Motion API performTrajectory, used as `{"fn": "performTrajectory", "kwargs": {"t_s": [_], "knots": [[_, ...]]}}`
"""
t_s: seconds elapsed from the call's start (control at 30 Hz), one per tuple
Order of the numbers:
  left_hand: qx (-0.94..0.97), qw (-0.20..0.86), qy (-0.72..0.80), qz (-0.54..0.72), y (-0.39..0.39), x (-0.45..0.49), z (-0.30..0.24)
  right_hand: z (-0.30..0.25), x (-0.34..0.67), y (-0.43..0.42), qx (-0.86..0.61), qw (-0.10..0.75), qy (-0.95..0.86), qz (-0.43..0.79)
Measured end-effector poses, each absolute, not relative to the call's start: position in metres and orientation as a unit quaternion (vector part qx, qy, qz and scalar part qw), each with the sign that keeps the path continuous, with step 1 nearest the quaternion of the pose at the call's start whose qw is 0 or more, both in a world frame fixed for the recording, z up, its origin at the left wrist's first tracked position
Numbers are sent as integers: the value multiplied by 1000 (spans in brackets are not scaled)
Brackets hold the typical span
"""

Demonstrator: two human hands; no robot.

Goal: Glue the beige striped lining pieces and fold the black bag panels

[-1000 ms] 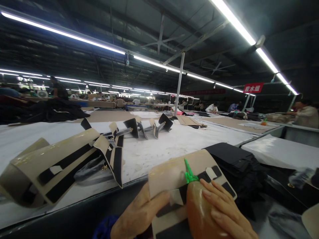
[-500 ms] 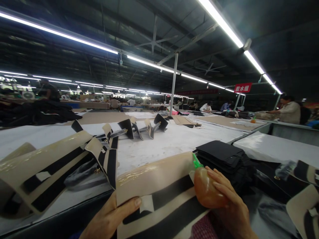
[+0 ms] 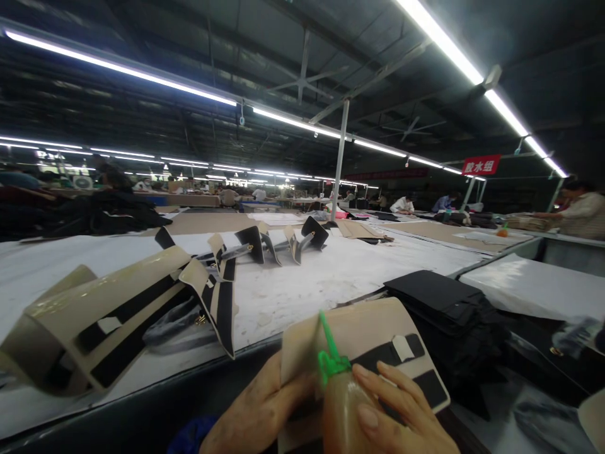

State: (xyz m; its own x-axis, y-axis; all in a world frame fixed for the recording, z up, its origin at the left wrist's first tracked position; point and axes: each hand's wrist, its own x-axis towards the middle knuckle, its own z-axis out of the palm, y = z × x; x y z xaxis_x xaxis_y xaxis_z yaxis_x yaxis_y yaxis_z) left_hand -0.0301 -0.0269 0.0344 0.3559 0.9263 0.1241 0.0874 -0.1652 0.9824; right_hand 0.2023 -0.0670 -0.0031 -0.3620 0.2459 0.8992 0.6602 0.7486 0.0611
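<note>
A beige panel with black strips and a small white tab [image 3: 363,318] is in front of me, and my left hand [image 3: 258,403] grips it at the left edge. My right hand [image 3: 401,413] is wrapped round an amber squeeze bottle [image 3: 347,410], low in the view. The bottle's green nozzle [image 3: 329,347] points up in front of the panel; I cannot tell whether its tip touches the surface. The thumb and part of the fingers of my left hand are hidden behind the bottle.
Several similar beige and black panels [image 3: 137,277] stand folded on the white-covered table [image 3: 293,287]. A stack of black sheets [image 3: 435,296] lies to the right of my panel. Other people work at tables farther back, one at the far right [image 3: 583,211].
My right hand has brought the bottle left across the panel, and its nozzle now points more upright. The panel has turned and moved right, its right end now showing.
</note>
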Motion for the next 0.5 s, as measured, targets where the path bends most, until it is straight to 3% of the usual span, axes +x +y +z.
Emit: {"fn": "performTrajectory", "kwargs": {"t_s": [0.1,0.5], "knots": [[684,454,384,422,-25,-39,22,13,207,-66,-258,475,-817,-201],[552,506,456,481,-17,-65,3,-32,242,-42,-253,530,-777,-228]]}}
